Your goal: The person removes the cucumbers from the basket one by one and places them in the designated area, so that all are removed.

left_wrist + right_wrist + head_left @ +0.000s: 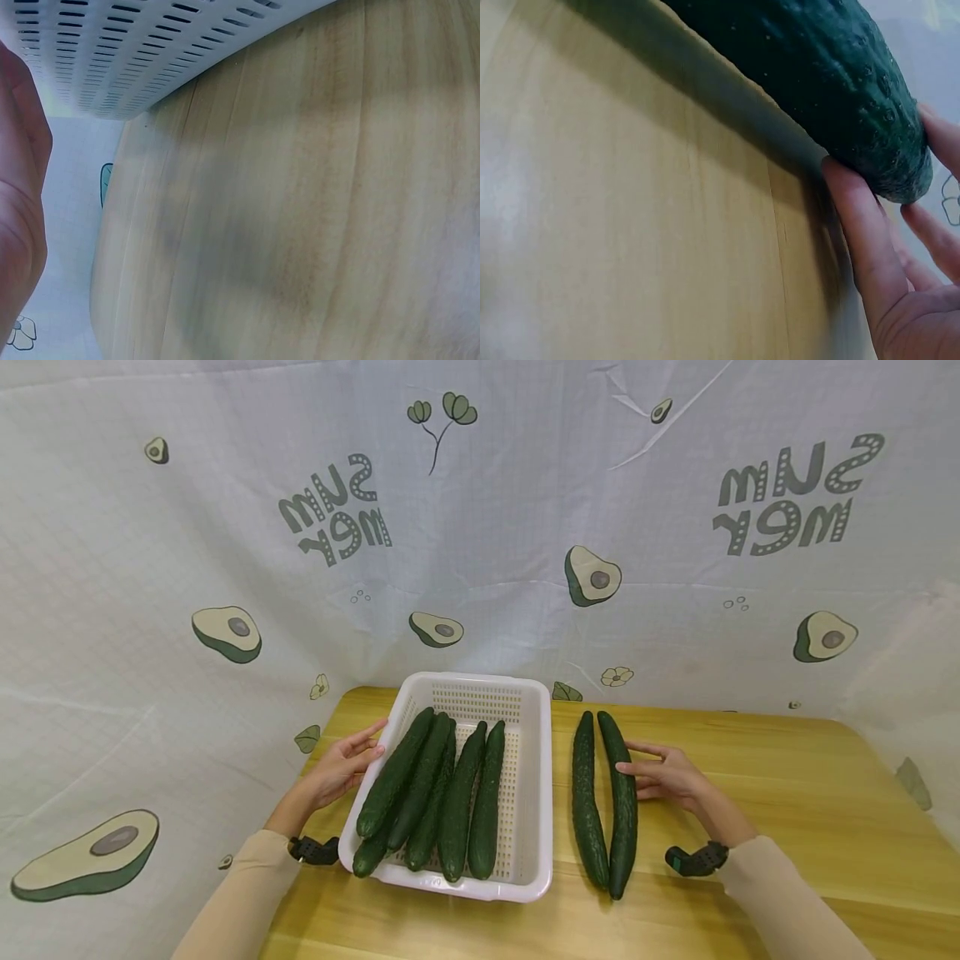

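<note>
My left hand [341, 770] rests against the left rim of a white plastic basket [534, 777], thumb and index finger extended to it. Inside the basket lie several dark green cucumbers [489, 802], heaped toward its left. To the basket's right, two cucumbers lie side by side on the table. At the outer one [624, 810], my right hand [669, 774] reaches in from the right and pinches it. The right wrist view has its thumb and fingers [859, 225] on either side of that cucumber's blunt end [896, 161]. The inner cucumber [585, 785] is untouched.
All of this stands on a wood-grain table [780, 793]. A pale curtain [495, 527] with avocado prints hangs behind the table and along its left side. Each wrist carries a black band with a small device [697, 858].
</note>
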Available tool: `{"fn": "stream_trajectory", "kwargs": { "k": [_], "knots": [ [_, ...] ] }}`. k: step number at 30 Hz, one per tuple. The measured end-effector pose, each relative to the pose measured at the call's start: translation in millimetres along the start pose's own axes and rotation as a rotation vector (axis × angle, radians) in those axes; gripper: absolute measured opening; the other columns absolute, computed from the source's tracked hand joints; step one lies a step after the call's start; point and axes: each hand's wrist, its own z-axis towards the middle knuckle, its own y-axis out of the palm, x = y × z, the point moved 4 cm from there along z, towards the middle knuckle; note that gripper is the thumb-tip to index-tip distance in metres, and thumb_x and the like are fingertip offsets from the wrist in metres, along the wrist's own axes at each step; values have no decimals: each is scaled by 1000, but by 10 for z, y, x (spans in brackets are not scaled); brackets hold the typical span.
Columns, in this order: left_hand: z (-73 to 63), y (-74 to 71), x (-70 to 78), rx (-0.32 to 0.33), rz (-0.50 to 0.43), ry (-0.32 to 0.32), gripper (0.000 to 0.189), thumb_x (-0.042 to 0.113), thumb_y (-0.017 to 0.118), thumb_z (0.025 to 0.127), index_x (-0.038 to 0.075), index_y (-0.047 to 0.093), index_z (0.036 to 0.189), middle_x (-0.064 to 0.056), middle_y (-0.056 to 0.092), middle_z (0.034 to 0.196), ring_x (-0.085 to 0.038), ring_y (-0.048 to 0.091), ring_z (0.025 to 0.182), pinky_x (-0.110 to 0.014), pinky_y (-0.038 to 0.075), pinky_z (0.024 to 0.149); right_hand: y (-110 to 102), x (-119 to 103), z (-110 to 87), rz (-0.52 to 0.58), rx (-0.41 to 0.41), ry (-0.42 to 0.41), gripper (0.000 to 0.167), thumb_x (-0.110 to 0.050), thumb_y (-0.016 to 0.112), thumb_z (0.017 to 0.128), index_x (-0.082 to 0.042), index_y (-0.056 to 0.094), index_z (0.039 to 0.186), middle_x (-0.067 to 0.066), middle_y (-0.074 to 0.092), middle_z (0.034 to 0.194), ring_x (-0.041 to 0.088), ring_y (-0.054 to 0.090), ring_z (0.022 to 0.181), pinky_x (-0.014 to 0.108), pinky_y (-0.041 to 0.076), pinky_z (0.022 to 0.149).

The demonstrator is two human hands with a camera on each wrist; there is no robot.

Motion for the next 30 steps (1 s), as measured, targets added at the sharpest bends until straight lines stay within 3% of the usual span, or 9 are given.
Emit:
{"fn": "stream_trajectory", "kwargs": {
  "k": [15,30],
  "knots": [
    [-18,6,21,-9,7,-5,62,11,53,105,13,25,160,-6,56,120,-14,67,92,-27,59,71,14,20,30,-23,36,17,81,-15,73,93,8,25,154,14,73,95,29,73,83,43,60,72],
    [-4,4,1,-11,16,5,61,9,51,105,13,25,160,-7,56,120,-16,67,97,-31,59,75,-18,8,5,-47,-8,-1,72,-10,71,94,14,30,149,14,72,102,27,72,88,44,60,75]
  ]
}}
